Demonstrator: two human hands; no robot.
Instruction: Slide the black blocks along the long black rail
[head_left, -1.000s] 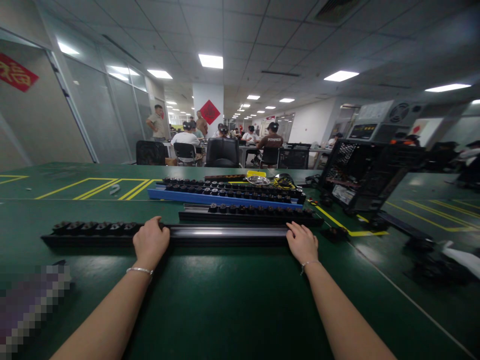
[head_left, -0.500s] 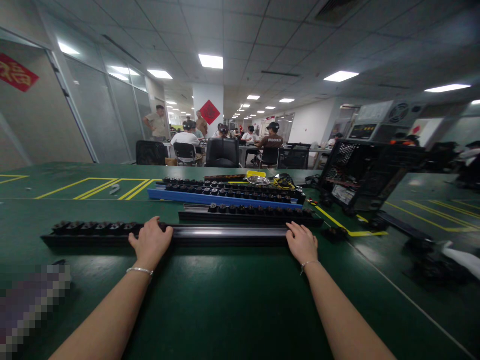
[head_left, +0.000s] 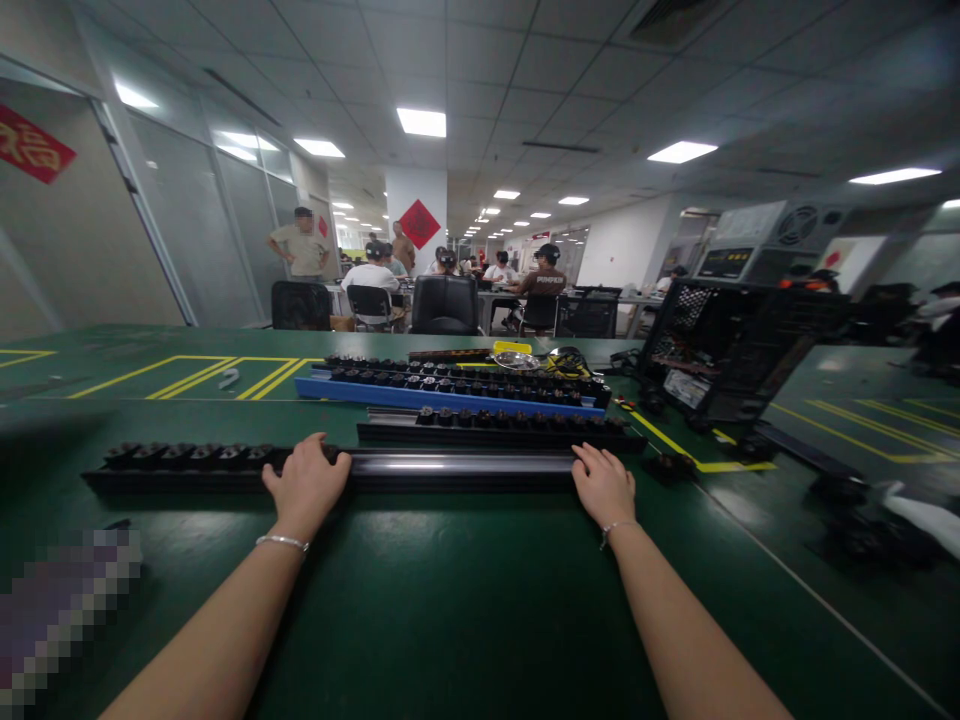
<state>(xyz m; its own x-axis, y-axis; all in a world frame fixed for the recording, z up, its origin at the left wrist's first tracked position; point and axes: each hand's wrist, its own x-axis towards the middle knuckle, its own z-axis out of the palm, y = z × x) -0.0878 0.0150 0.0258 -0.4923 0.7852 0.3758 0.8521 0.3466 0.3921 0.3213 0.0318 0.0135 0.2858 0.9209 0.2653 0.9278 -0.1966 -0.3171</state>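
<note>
A long black rail point(head_left: 465, 466) with a shiny silver strip lies crosswise on the green table point(head_left: 450, 610). Several small black parts point(head_left: 187, 456) sit in a row along its left portion. My left hand point(head_left: 309, 482) grips the rail near its middle, fingers bent over the far side and thumb spread to the right; what lies beneath the palm is hidden. At the rail's right end, my right hand point(head_left: 606, 486) has its fingers over the top and curled round the edge. Behind it are a shorter black rail point(head_left: 502, 432) and a blue rail point(head_left: 450, 396), both bearing similar black parts.
An opened black computer case point(head_left: 727, 350) stands at the right with a power supply on top. A yellow tray point(head_left: 512, 348) and a shiny round dish point(head_left: 517, 361) lie at the back. A white hook-shaped piece point(head_left: 229, 378) lies left. People sit at tables beyond.
My left hand has shifted slightly to the right along the rail. My right hand and the rail look still. A standing person in the background has moved a little left.
</note>
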